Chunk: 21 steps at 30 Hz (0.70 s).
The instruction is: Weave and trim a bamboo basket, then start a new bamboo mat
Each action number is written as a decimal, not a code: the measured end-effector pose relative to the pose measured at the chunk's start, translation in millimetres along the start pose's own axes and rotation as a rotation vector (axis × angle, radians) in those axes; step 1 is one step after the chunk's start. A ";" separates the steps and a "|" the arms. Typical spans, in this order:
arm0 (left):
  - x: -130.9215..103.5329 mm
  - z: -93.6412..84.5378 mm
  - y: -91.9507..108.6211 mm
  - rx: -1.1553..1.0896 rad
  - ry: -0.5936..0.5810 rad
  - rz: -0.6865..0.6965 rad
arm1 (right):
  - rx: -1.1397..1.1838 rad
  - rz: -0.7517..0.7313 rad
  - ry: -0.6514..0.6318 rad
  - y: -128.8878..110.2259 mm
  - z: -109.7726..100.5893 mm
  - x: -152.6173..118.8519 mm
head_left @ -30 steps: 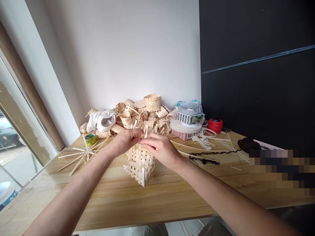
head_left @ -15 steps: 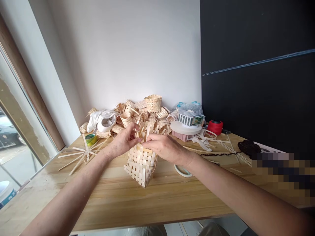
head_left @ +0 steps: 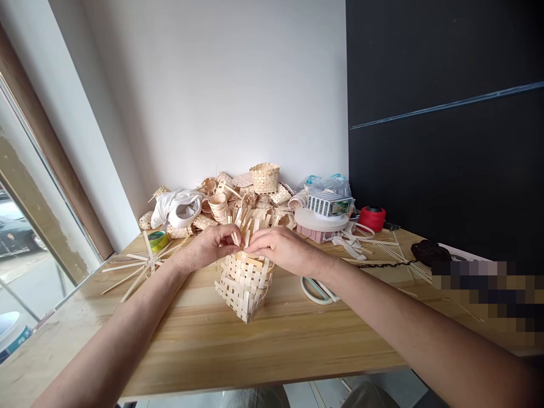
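Note:
A partly woven basket (head_left: 245, 286) of pale flat strips stands on the wooden table in front of me, one corner towards me. Loose upright strips (head_left: 243, 218) fan out from its top. At the upper edge my left hand (head_left: 215, 242) pinches a strip between thumb and fingers. Close against it, my right hand (head_left: 287, 249) is closed, its fingertips on the same part of the rim. The fingertips of both hands nearly meet, and they partly hide the strip ends there.
Scissors (head_left: 317, 290) with pale handles lie right of the basket. Crossed strips (head_left: 148, 262) and a tape roll (head_left: 158, 240) are on the left. Behind sits a heap of woven baskets (head_left: 219, 207). A red thread spool (head_left: 372, 219) and dark yarn (head_left: 430, 253) lie on the right.
My left hand has lowered slightly, and its fingers have closed in from a looser, raised pose. The fingertips of both hands are now closer together. The basket has barely moved.

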<state>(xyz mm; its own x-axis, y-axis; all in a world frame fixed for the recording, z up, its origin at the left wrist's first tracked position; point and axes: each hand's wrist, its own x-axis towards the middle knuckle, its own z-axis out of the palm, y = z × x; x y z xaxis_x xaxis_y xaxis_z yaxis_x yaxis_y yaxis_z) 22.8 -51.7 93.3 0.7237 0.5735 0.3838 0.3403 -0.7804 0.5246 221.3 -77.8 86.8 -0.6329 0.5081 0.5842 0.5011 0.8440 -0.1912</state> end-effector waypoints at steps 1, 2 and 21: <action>-0.1 0.1 1.2 0.011 0.003 0.002 | 0.020 0.002 -0.013 0.4 -0.5 0.4; -0.1 0.0 2.5 0.029 0.003 0.000 | 0.037 0.004 -0.019 0.9 -0.6 0.4; -10.3 6.1 17.0 0.068 0.068 -0.081 | -0.010 -0.071 0.065 -6.6 0.1 -10.2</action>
<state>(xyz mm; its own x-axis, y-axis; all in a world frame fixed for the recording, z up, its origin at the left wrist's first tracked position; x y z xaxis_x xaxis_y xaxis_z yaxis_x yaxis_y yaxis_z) 24.8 -72.5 93.7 0.6509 0.6489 0.3940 0.4372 -0.7447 0.5043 224.4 -88.5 81.9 -0.6273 0.4349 0.6460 0.4630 0.8753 -0.1397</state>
